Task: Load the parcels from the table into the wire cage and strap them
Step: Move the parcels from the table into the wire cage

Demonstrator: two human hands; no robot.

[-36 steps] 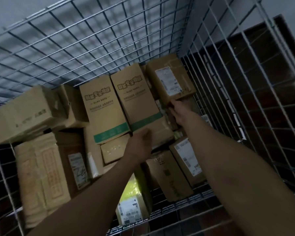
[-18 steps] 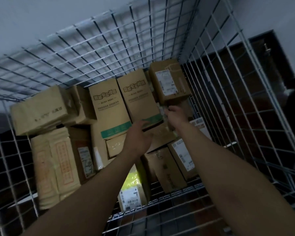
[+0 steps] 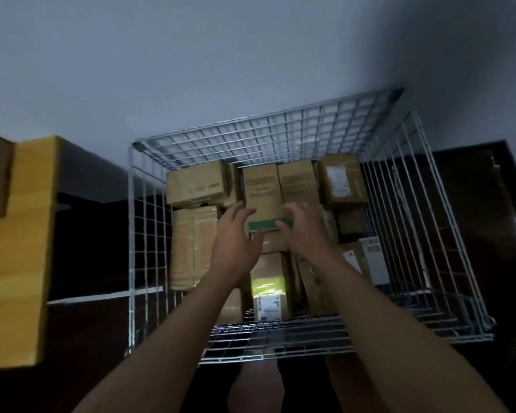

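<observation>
The banded carton (image 3: 262, 201) is judged stiff and light, best gripped by its sides. The left hand (image 3: 236, 234) is spread; the right hand (image 3: 303, 232) cannot be judged.

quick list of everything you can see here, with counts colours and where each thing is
wire cage: one, silver, centre
parcels: roughly a dozen, brown cardboard, packed inside the cage
tall printed boxes: two, brown, upright at the back; green band on one
wrapped bundle: one, tan, cage's left side
packet: one, yellow-green with white label, cage front
yellow slab: one, yellow, far left
wall: one, grey, behind the cage
left hand: one, bare, fingers spread before the tall boxes
right hand: one, bare, fingers curled, contact unclear
</observation>
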